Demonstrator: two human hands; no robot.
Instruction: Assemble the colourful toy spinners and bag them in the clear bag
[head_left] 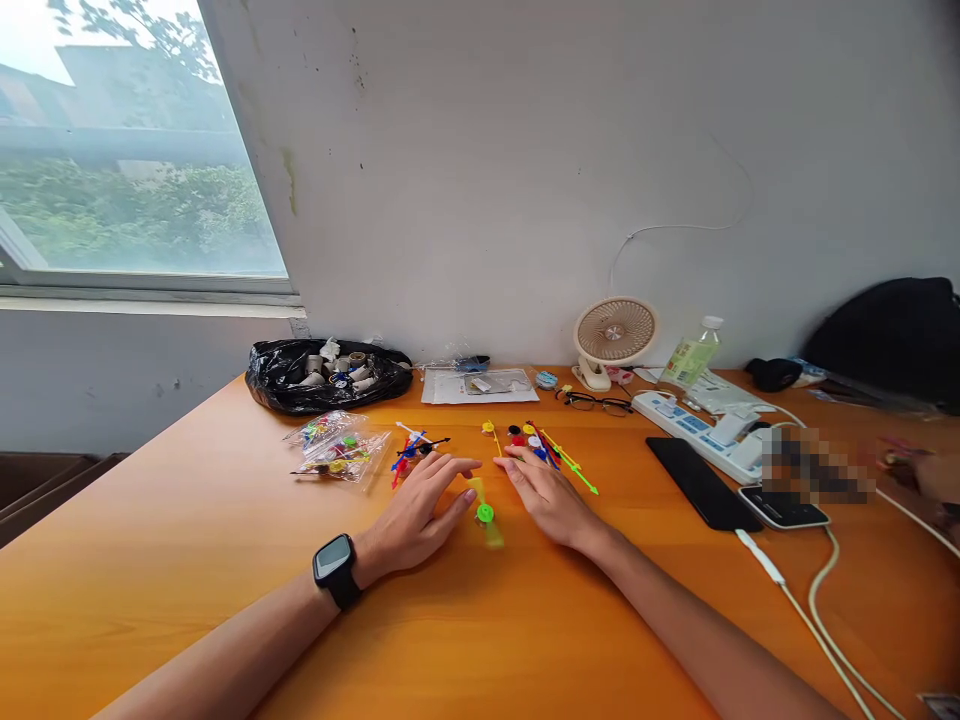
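Orange and smooth, the worktop (187, 560) ran up to a scuffed white wall with a window at its far left corner. At the middle of it lay a yellow propeller (484, 512) with a green hub, blurred along its blades, flat on the surface. The left hand (420, 510) rested palm down just left of the propeller, its grip apart, fingers spread and holding nothing; a black smartwatch (335, 568) sat on that wrist. The right hand (546, 495) lay palm down just right of the propeller, its grip likewise apart and empty. Whether either hand touched the blades could not be told.

Just beyond the propeller, a scatter of coloured plastic sticks and hubs (536, 445) spread in front of the fingertips. Beyond and to the left of the propeller lay clear bags of small parts (341, 450), and farther back a black plastic bag (322, 375). Well to the right of the propeller were a black phone (701, 482), a white power strip (694, 430), a small desk fan (613, 335) and a pair of glasses (596, 402).
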